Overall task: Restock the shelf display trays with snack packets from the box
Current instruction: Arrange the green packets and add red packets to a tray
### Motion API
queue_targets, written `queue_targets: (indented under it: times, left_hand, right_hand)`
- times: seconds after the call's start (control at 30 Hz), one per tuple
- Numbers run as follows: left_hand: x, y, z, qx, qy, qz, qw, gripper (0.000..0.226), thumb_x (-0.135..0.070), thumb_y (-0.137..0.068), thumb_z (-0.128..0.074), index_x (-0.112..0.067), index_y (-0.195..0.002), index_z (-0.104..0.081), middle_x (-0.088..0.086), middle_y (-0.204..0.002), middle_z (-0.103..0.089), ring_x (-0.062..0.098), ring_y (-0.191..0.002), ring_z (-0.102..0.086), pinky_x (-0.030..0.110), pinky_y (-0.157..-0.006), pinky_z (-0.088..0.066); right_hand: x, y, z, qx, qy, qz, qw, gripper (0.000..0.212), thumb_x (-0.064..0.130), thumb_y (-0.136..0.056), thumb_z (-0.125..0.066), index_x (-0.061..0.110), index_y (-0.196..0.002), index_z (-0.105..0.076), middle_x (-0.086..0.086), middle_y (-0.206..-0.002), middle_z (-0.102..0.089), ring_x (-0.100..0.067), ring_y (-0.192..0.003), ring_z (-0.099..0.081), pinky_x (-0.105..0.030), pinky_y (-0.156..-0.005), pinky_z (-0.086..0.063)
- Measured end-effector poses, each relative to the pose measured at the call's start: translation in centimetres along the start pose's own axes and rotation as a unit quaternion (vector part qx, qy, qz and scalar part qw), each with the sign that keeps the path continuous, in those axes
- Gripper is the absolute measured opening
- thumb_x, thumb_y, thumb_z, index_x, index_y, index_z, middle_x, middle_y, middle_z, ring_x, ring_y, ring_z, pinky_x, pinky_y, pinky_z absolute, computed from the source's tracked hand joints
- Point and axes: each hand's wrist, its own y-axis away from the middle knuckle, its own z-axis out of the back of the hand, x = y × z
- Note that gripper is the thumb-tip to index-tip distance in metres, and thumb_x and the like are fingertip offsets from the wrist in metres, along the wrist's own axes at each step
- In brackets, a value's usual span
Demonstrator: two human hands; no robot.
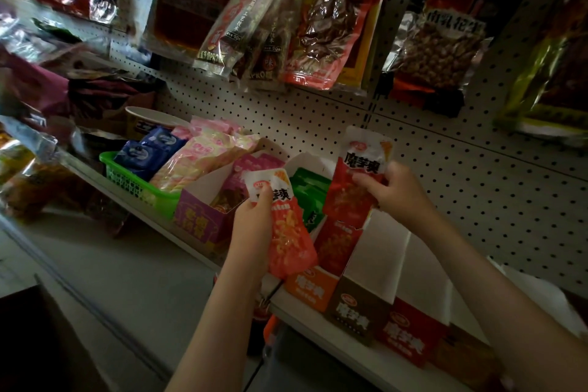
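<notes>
Both hands (pixel 254 226) grip packets (pixel 288 232) above crowded trays (pixel 310 291).

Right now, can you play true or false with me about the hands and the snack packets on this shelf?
1. Each hand holds a packet. True: the left hand holds an orange-red packet and the right hand holds a red packet.
2. The green basket sits right of the hands. False: it sits to their left, with blue packets in it.
3. Bags hang on the pegboard above the shelf. True.
4. The brown display tray is full to the top. False: its inside looks empty from here.
5. The right hand's packet is lying flat on the shelf. False: it is held upright above the trays.
</notes>
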Motion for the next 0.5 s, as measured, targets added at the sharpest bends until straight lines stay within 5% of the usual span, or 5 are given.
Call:
queue_targets:
  times: [0.13,0.27,0.33,0.5]
  left_hand:
    - [0.5,0.4,-0.4,0.025,0.0,-0.013,1.0,0.035,-0.044,-0.097,-0.049,-0.013,-0.099,-0.065,0.017,-0.102,-0.068,0.033,-0.095,-0.065,0.05,-0.089,-0.052]
    - [0.4,0.7,-1.0,0.045,0.007,-0.025,0.999,0.037,-0.045,-0.097,-0.049,-0.02,-0.119,-0.063,0.006,-0.105,-0.071,0.024,-0.098,-0.069,0.046,-0.089,-0.055]
    - [0.3,0.8,-1.1,0.055,0.003,-0.026,0.998,0.038,-0.045,-0.097,-0.05,-0.02,-0.123,-0.062,0.005,-0.108,-0.071,0.023,-0.101,-0.068,0.047,-0.091,-0.054]
    - [0.2,0.9,-0.7,0.047,-0.009,-0.011,0.999,0.045,-0.049,-0.094,-0.052,-0.02,-0.129,-0.057,0.007,-0.119,-0.065,0.026,-0.105,-0.065,0.048,-0.092,-0.053]
  right_hand:
    - [-0.9,0.2,-0.8,0.006,0.02,-0.048,0.999,0.03,0.021,-0.088,-0.065,0.023,-0.11,-0.043,0.004,-0.101,-0.061,-0.01,-0.086,-0.064,-0.024,-0.062,-0.056]
    - [-2.3,0.4,-2.5,-0.023,0.046,-0.048,0.998,0.065,0.008,-0.087,-0.064,0.033,-0.127,-0.02,0.002,-0.107,-0.049,-0.011,-0.081,-0.062,-0.026,-0.06,-0.057]
    - [-2.5,0.4,-3.3,-0.051,0.031,-0.044,0.997,0.074,0.005,-0.088,-0.062,0.038,-0.136,-0.017,-0.001,-0.111,-0.051,-0.014,-0.08,-0.064,-0.03,-0.059,-0.059]
    - [-2.6,-0.5,-4.1,-0.111,-0.025,-0.053,0.992,0.077,0.0,-0.091,-0.056,0.043,-0.146,-0.022,-0.007,-0.122,-0.053,-0.01,-0.074,-0.062,-0.015,-0.047,-0.049]
